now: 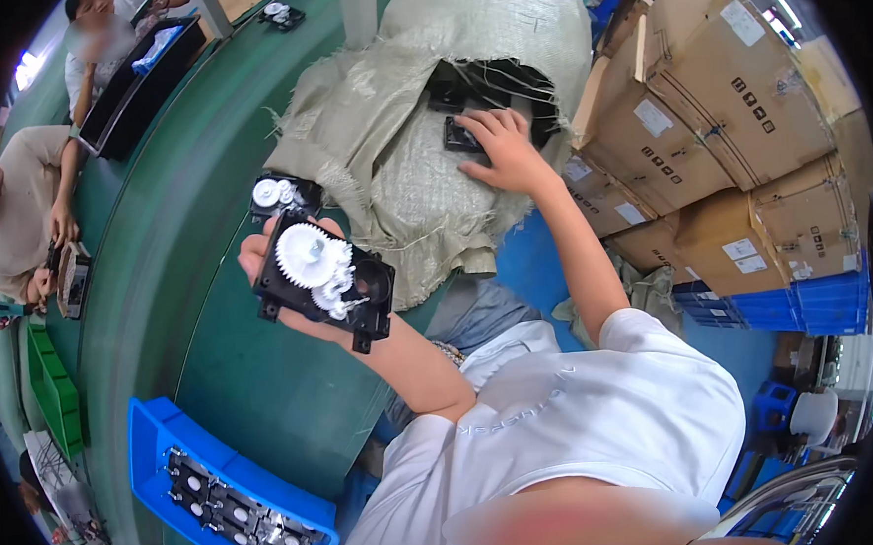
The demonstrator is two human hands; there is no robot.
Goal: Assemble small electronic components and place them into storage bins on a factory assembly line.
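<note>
Left hand point(253, 255) curled, right hand point(509, 152) outstretched.

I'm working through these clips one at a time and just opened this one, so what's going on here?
A person's left hand holds up a black gear unit with white gears. The right hand touches a black part at the torn opening of a woven sack. A second geared unit lies just beyond the left hand, on the green work surface. A blue bin at the lower left holds several black parts.
</note>
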